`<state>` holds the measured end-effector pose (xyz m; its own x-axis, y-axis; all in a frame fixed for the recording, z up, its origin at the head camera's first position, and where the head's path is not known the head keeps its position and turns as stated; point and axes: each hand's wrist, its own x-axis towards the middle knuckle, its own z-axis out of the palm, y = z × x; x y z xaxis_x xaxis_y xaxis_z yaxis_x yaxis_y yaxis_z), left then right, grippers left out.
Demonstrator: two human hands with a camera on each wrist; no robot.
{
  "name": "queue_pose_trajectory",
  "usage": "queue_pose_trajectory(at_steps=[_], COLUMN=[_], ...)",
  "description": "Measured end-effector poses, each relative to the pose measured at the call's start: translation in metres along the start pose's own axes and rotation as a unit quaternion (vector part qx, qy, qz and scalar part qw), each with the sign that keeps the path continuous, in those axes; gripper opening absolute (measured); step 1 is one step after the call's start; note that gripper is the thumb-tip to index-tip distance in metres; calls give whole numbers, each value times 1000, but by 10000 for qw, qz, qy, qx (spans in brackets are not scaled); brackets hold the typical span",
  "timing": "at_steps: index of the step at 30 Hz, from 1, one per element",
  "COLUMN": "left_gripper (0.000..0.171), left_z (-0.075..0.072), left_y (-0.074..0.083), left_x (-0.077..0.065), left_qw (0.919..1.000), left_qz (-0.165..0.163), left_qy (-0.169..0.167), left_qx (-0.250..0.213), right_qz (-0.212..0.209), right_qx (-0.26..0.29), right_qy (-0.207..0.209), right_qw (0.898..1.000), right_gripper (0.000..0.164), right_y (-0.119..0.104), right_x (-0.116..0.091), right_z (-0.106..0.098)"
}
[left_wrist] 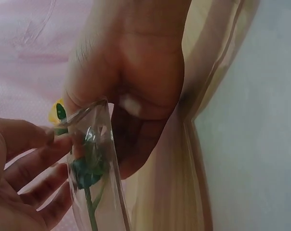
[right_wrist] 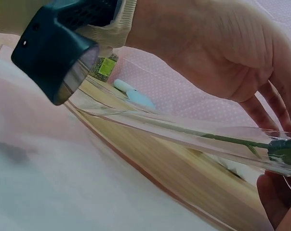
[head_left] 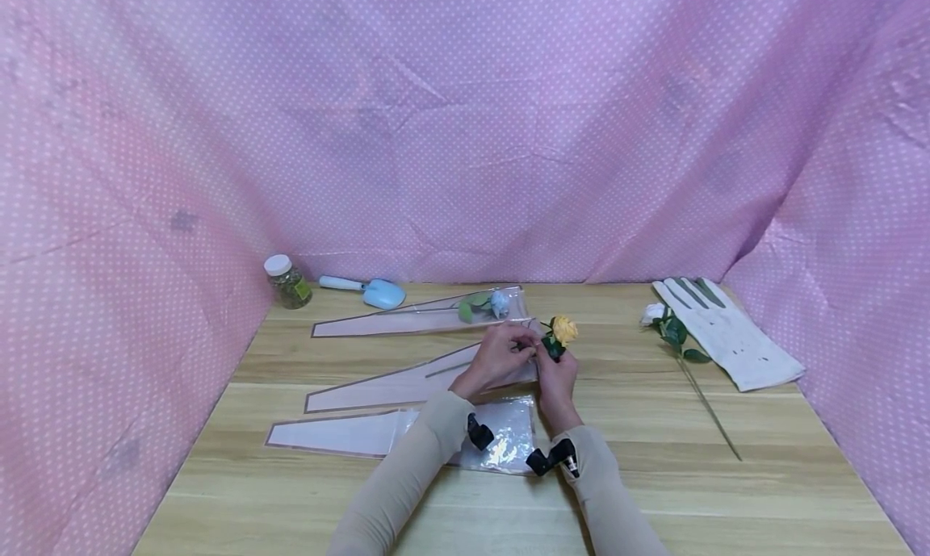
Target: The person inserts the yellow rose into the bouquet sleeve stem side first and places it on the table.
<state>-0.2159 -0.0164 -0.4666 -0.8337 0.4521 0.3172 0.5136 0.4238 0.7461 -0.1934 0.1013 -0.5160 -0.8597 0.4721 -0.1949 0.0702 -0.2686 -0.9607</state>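
Observation:
A yellow rose (head_left: 564,330) lies with its stem inside a clear, brown-edged flower sleeve (head_left: 378,392); its bloom shows beyond the wide end. My left hand (head_left: 501,353) pinches the sleeve's mouth between thumb and fingers. On the other side, my right hand (head_left: 558,378) grips the sleeve's edge just below the bloom. Through the plastic, green leaves (left_wrist: 87,173) and the stem (right_wrist: 218,138) are visible in the wrist views. Part of the bloom is hidden behind fingers in the left wrist view.
Nearer me lies another sleeve (head_left: 330,436); behind, one sleeve (head_left: 356,328) bears a blue rose (head_left: 499,303). A lidded jar (head_left: 291,287) and blue trowel (head_left: 383,294) stand back left. At right are a white rose (head_left: 651,314) and a white glove (head_left: 751,354).

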Motion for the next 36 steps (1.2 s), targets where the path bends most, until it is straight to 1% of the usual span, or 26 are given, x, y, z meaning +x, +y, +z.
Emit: queue_pose_trajectory(at_steps=[2,5,8,9,11,13,15,17,20,24,26,28,33,36], left_gripper=[23,32,44,49,63,81,96,108,117,124,125,125,124,121], left_z=[-2,-8,-16,-18,-23,-27,-29,-30,-29,-26,-23,-20,-16,-16], left_y=[-1,-3,-6,-8,-13,-19,-24,-28,-30,-29,-30,-30,-30,-29], left_x=[0,-1,-2,-3,-6,-10,-14,-17,-21,-23,-23,-23,-22,-22], left_qw=[9996,9972,9947,9940,9936,9925,9903,9855,9758,9631,9584,9556,9554,9554], left_qz=[-107,-407,-685,-752,-864,-995,-1072,-1137,-1151,-1225,-1233,-1215,-1209,-1230], left_qy=[-21,-25,-24,-70,-255,-541,-884,-1146,-1385,-1539,-1575,-1597,-1600,-1608], left_qx=[-254,-620,-763,-787,-678,-460,25,514,1243,1835,2036,2159,2168,2150], right_qz=[-12,-26,15,3,11,45,90,176,307,394,403,367,268,200], right_qx=[-14,-50,-81,-99,-141,-178,-220,-220,-165,-67,-38,5,100,98], right_qy=[-13,-48,-43,-31,-3,17,20,-5,-77,-86,-50,15,136,156], right_qw=[10000,10000,10000,9999,9999,9998,9997,9996,9994,9992,9992,9993,9995,9996], right_gripper=[26,25,22,22,21,22,25,28,34,37,37,35,33,39], right_y=[0,-1,-2,-2,-3,-4,-6,-8,-10,-10,-9,-8,-9,-10], right_x=[0,0,0,1,1,1,0,0,0,1,2,2,1,2], right_z=[0,1,1,2,2,2,2,2,1,1,2,2,3,4])
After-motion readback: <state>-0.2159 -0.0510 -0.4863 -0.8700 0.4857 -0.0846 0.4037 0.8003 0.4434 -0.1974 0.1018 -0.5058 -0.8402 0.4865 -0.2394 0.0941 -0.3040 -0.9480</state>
